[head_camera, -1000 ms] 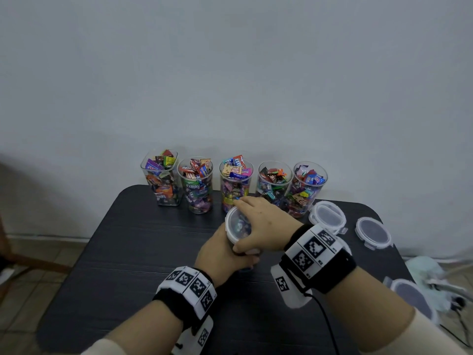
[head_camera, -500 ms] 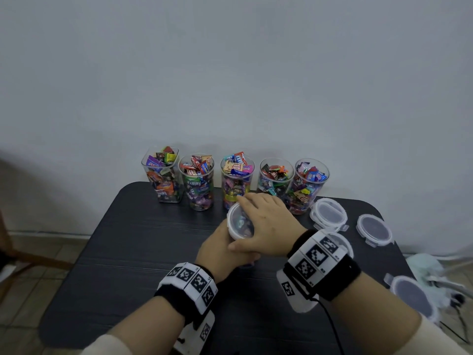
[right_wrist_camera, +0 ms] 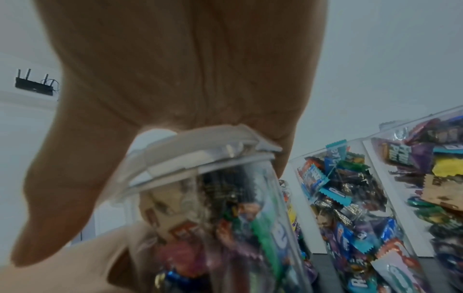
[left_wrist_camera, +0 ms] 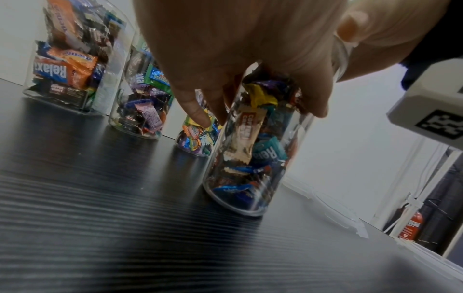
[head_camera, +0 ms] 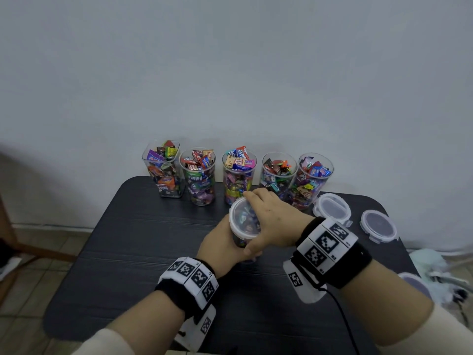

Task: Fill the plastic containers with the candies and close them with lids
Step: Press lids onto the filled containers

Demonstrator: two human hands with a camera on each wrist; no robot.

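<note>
Along the back edge of the black table (head_camera: 143, 242) stand five open clear containers packed with wrapped candies. Farthest left, the square container (head_camera: 163, 172) shows orange wrappers and a blue one reading "Relaxa" mirrored in the left wrist view. Next, the second container (head_camera: 199, 176) carries a green "Relaxa" wrapper, also reversed. The third container (head_camera: 238, 172) has blue and red wrappers on top with writing too small to read. Right of it come the fourth container (head_camera: 277, 172) and the fifth container (head_camera: 313, 179).

Nearer the person, at mid-table, stands the lidded container (left_wrist_camera: 253, 156), upright on the surface, full of candies; a beige wrapper inside bears white lettering I cannot make out. The left hand (head_camera: 220, 248) wraps its fingers round the body of it. The right hand (head_camera: 272, 221) lies over the lid (head_camera: 242, 221), fingers spread across the top and thumb curled down against the rim.

To the right lie two loose lids, one lid by the row (head_camera: 332, 208) and another lid farther right (head_camera: 379, 226); a further lid shows at the table's right edge, partly hidden by the forearm
</note>
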